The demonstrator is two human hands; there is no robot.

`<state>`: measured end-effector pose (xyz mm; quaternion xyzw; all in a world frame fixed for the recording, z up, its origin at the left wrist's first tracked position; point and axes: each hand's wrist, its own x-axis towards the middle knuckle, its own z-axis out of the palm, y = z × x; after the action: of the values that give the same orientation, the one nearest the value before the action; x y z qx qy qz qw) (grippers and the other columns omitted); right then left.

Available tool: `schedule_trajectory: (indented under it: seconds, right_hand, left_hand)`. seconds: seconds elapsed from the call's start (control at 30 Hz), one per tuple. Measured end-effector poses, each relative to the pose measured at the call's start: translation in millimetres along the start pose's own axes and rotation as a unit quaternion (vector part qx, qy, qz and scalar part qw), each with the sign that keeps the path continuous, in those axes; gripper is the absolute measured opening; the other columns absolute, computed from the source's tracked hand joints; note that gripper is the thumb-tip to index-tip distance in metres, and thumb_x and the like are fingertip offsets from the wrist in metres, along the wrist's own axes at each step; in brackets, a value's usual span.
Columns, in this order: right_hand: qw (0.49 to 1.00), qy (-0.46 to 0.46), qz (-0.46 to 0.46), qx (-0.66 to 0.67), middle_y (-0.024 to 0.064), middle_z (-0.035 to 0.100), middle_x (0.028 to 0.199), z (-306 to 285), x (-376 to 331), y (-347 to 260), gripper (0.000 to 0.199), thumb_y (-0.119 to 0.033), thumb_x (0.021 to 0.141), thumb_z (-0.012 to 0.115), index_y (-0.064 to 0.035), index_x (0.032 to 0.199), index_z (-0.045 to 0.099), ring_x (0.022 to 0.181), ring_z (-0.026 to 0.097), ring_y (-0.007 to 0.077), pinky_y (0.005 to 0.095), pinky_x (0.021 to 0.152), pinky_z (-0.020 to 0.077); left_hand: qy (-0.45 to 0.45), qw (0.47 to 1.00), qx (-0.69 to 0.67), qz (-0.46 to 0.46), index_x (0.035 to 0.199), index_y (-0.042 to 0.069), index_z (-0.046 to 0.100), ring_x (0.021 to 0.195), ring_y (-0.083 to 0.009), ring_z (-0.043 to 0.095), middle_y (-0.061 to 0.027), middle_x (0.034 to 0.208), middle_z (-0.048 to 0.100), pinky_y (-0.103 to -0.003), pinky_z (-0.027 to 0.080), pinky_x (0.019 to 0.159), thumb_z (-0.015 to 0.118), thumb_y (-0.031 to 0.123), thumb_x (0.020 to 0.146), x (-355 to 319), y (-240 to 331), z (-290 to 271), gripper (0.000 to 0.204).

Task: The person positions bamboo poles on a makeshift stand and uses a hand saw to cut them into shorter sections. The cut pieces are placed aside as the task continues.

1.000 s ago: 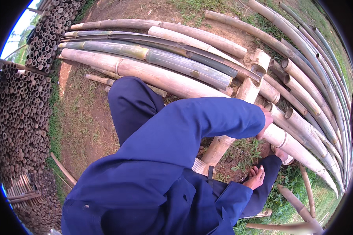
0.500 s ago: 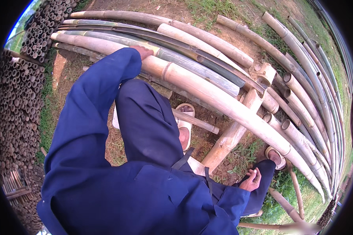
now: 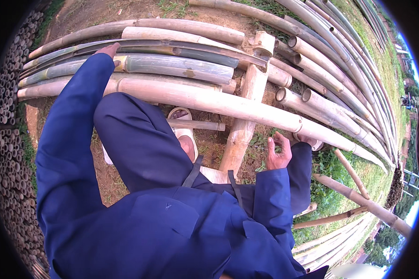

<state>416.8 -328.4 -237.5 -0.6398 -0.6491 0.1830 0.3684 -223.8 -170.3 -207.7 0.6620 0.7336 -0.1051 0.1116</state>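
Observation:
My left hand [image 3: 108, 49] reaches far out in a blue sleeve and lies flat on a dark split bamboo strip [image 3: 181, 46] beside a greenish bamboo pole [image 3: 172, 67]. It does not grip anything. My right hand [image 3: 279, 153] hovers low by my right knee with the fingers loosely apart and nothing in them. It is just below a long pale bamboo pole [image 3: 209, 100] that lies across a wooden post [image 3: 246, 107]. My sandalled left foot [image 3: 185, 137] stands on the dirt under that pole.
Many more bamboo poles [image 3: 340, 69] fan out over the post to the right. A wall of stacked bamboo ends [image 3: 4, 139] lines the left. A short stick [image 3: 195, 124] lies by my foot. Loose poles [image 3: 358, 200] rest on grass at the lower right.
My left arm has swung from the right side of the pile over to the far left and settled on the poles. My right hand has lifted a little and opened.

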Motion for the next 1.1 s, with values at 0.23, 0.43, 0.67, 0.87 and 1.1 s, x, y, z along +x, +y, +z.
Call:
schedule_trajectory:
  seconds: [0.23,0.43,0.67,0.87,1.1]
  right_hand:
    - [0.975,-0.017,-0.088,-0.203,0.0115,0.067,0.119,-47.1,52.4,51.4,0.046,-0.016,0.083,0.083,-0.006,0.124,0.067,0.108,0.065,0.0291,0.0412,0.093,0.0519]
    - [0.896,-0.192,-0.057,-0.395,0.0088,0.045,0.156,-51.0,85.2,54.8,0.113,-0.029,0.064,0.093,-0.0143,0.159,0.033,0.146,0.04,0.0278,0.0473,0.123,0.0273]
    - [0.831,-0.289,-0.139,-0.455,0.0111,0.053,0.147,-24.7,121.4,78.4,0.11,-0.026,0.062,0.092,-0.0087,0.155,0.037,0.143,0.044,0.0276,0.0495,0.128,0.0179]
    - [0.831,-0.305,-0.237,-0.4,0.013,0.063,0.112,-23.0,142.1,70.5,0.079,-0.018,0.054,0.093,-0.0039,0.122,0.054,0.116,0.059,0.0315,0.0499,0.123,0.0287]
    - [0.808,-0.372,-0.219,-0.401,0.017,0.062,0.114,-23.7,148.4,61.5,0.09,-0.025,0.051,0.092,-0.0028,0.129,0.053,0.119,0.059,0.0352,0.0491,0.122,0.0309]
  left_hand:
    - [0.03,0.961,-0.065,0.269,0.133,0.011,0.055,0.123,-0.0362,0.061,-0.0149,0.132,0.062,-0.049,0.05,0.102,0.08,0.044,0.084,-27.1,251.2,-22.2,0.064]
    - [0.129,0.908,0.013,0.399,0.124,-0.002,0.056,0.11,-0.0265,0.061,-0.0127,0.115,0.063,-0.037,0.048,0.091,0.085,0.035,0.072,-50.5,414.1,73.4,0.069]
    - [0.243,0.915,-0.007,0.321,0.113,0.0,0.062,0.09,-0.0223,0.061,-0.0087,0.098,0.065,-0.036,0.045,0.08,0.06,0.022,0.087,-38.8,427.1,144.5,0.034]
    - [0.217,0.903,-0.045,0.367,0.107,0.003,0.06,0.092,-0.0223,0.061,-0.0085,0.097,0.065,-0.035,0.047,0.079,0.059,0.02,0.088,-31.6,419.8,135.4,0.025]
    - [0.086,0.915,-0.049,0.391,0.116,-0.001,0.057,0.107,-0.0294,0.064,-0.0147,0.112,0.066,-0.037,0.052,0.095,0.098,0.044,0.048,-47.1,384.5,91.6,0.091]
